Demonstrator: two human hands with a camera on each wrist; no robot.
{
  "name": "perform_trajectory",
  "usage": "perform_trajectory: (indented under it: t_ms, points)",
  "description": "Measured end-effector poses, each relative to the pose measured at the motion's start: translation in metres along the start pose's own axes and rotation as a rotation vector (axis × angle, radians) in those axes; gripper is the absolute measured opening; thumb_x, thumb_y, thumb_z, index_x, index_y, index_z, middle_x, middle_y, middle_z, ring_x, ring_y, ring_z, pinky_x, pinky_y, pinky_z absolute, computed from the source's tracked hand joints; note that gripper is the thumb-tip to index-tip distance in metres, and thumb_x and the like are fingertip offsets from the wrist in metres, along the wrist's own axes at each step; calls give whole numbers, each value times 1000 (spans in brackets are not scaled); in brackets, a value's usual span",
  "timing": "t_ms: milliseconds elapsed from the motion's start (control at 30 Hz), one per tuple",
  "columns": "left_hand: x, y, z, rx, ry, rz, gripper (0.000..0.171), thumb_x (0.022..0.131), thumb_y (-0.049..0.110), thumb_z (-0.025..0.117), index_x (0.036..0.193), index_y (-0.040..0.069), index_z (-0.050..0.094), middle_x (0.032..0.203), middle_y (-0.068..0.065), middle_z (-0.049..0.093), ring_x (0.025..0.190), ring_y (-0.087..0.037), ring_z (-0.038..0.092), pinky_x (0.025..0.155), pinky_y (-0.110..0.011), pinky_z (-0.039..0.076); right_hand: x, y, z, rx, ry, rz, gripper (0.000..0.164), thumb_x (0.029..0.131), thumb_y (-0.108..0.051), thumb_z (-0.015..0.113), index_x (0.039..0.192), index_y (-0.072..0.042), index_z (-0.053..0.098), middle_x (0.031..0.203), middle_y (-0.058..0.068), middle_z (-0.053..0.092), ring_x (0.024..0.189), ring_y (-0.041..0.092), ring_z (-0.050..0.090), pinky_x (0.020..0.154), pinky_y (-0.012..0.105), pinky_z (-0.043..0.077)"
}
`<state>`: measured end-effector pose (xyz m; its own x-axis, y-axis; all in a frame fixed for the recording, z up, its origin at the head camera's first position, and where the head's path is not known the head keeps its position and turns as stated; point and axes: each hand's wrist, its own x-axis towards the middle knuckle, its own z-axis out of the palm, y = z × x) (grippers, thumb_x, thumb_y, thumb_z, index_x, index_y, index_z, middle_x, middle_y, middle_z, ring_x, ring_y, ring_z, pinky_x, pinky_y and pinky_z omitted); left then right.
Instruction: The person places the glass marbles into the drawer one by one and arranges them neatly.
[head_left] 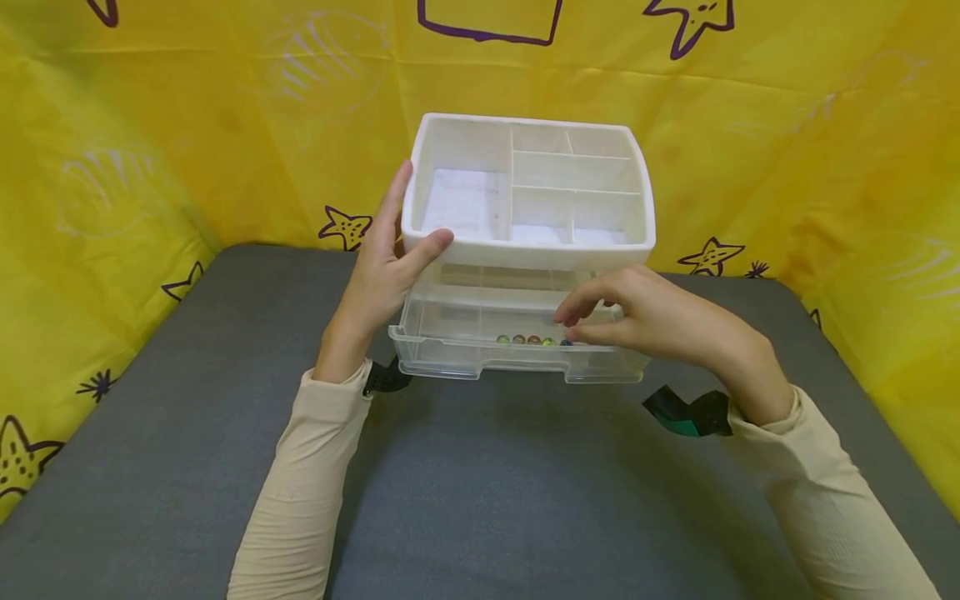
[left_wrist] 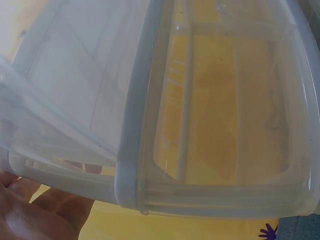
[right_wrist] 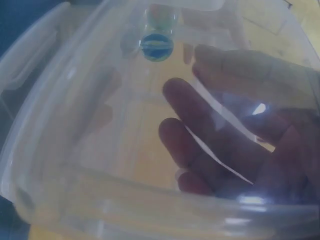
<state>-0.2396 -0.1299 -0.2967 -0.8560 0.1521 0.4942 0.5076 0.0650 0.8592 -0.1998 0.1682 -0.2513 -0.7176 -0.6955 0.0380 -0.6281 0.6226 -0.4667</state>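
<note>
A white plastic drawer organizer (head_left: 528,254) stands on the grey table, with divided compartments on top. My left hand (head_left: 386,262) grips its upper left side, thumb over the front rim and fingers along the side wall. A clear drawer (head_left: 442,371) is pulled out at the front. Several glass marbles (head_left: 534,340) lie in a row along the drawer's front wall. At the right end of the row, my right hand (head_left: 637,317) reaches into the drawer with loosely bent fingers. In the right wrist view, its fingertips are close to a blue marble (right_wrist: 157,47), with nothing visibly held.
Grey cloth (head_left: 480,500) covers the table in front of the organizer. A yellow curtain (head_left: 247,108) with drawn stars and fish hangs behind and at both sides. A dark strap (head_left: 686,412) sticks out from the right wrist.
</note>
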Motion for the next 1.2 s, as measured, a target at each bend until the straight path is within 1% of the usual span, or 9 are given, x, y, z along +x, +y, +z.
perform_trajectory:
  t_ms: [167,300,467,633,733,800,900,1133,1200]
  points:
    - [0,0,0,3,1,-3,81,96,8,63,160,23,17,152,-14,37,115,-22,51,91,-22,52,-1,4,2,-33,56,-76,14,92,-12,70,104,-16,76,100,-8,74,90,5,65,80,35,56]
    - [0,0,0,6,1,-4,81,96,8,64,160,23,17,152,-14,37,116,-22,51,91,-23,52,-3,4,3,-62,124,-136,12,91,-14,72,102,-17,76,98,-11,73,88,2,64,77,32,56]
    - [0,1,0,6,1,-2,81,96,9,64,160,24,17,152,-13,38,116,-22,51,91,-23,52,-10,0,6,-61,219,-205,16,89,-14,74,105,-17,75,96,-13,73,86,-1,64,74,24,54]
    - [0,1,-1,6,-1,-8,81,96,10,64,160,24,17,153,-13,36,117,-22,50,91,-23,52,-17,-6,10,-49,365,-320,26,81,-2,79,103,-15,76,96,-9,75,87,-2,65,77,14,51]
    - [-1,1,-1,5,-1,-17,81,96,10,64,160,25,17,152,-13,37,116,-23,50,91,-23,52,-21,-9,13,-23,421,-361,33,76,5,80,102,-14,75,96,-5,75,89,0,65,79,13,51]
    - [-1,1,-1,1,-1,-20,81,95,10,64,160,25,18,152,-13,37,116,-23,51,90,-23,53,-23,-11,15,-3,433,-367,34,75,7,80,101,-14,75,95,-5,75,88,0,64,79,13,51]
    - [-1,1,-2,-6,0,-20,82,95,9,65,160,24,18,151,-14,39,115,-23,51,89,-22,54,-27,-15,20,22,434,-361,30,76,5,80,100,-12,75,95,-5,75,88,1,64,82,13,50]
    - [-1,2,-3,-7,-10,0,85,93,6,67,160,22,19,152,-15,40,116,-24,52,89,-21,54,-30,-23,30,77,458,-426,28,77,5,79,100,-10,74,96,0,75,89,4,65,81,14,50]
    - [-1,2,-4,-8,-15,8,86,92,4,68,160,21,19,153,-15,39,116,-24,52,89,-21,54,-31,-26,33,80,466,-422,27,78,4,79,100,-11,74,96,1,75,90,5,65,82,14,50]
